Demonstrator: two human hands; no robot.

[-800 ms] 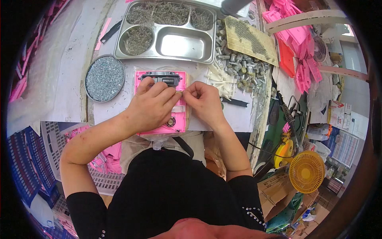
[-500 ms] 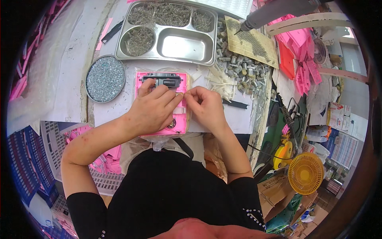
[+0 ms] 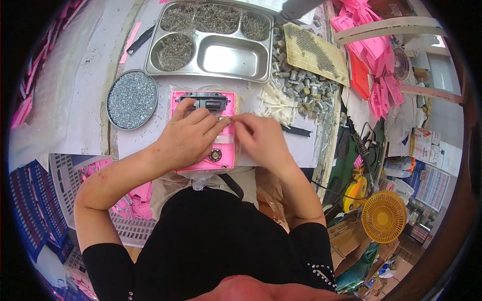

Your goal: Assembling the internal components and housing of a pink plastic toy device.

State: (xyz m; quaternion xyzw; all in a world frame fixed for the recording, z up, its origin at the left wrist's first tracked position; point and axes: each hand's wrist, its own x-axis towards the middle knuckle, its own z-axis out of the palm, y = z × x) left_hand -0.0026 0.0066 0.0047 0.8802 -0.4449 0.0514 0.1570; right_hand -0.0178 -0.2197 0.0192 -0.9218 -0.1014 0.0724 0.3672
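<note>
In front of me on the worktable lies a pink plastic case, holding a black rectangular part at its far end and a small round dark part near its lower right. My left hand lies over the case, fingers bent and pressed on it, thumb close to the black part. A small metallic piece shows at the left fingertips. From the right side, my right hand meets that spot with thumb and forefinger brought together at the case's edge. Whatever sits in that pinch is hidden.
Beyond the case stands a steel compartment tray with small springs. A round dish of screws sits left. White plastic pieces, metal cylinders and a card lie right. A dark hanging tool is overhead.
The right hand's fingers have straightened a little and its wrist has shifted right. My left hand stays on the case. The hanging tool has swung up and left.
</note>
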